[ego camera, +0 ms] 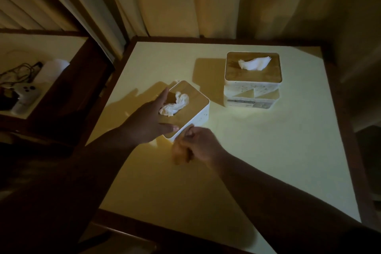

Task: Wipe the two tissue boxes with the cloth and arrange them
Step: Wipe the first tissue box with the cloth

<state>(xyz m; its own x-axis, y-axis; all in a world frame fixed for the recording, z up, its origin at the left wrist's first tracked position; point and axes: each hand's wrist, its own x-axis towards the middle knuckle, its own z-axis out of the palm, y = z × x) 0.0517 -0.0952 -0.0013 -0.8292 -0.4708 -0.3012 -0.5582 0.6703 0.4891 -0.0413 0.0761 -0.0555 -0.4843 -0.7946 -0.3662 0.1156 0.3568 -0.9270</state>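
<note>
Yellow table (268,161) bears two tissue boxes (191,107) (252,80); left hand (148,121) steadies one open-fingered, right hand (198,146) grips cloth (180,153).

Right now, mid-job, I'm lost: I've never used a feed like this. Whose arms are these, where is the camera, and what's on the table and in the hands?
There is no machine here. The arms belong to a person wearing one wide-angle camera on the head, looking forward and down, so you see the scene as they do.

The pale table carries two tissue boxes with wooden lids. The near tissue box sits turned at an angle; the left hand steadies it, fingers resting on the lid. The right hand holds a bunched yellowish cloth against the box's near corner. The far tissue box stands untouched, closer to the curtain.

The lighting is dim, so finer detail is hard to tell.
</note>
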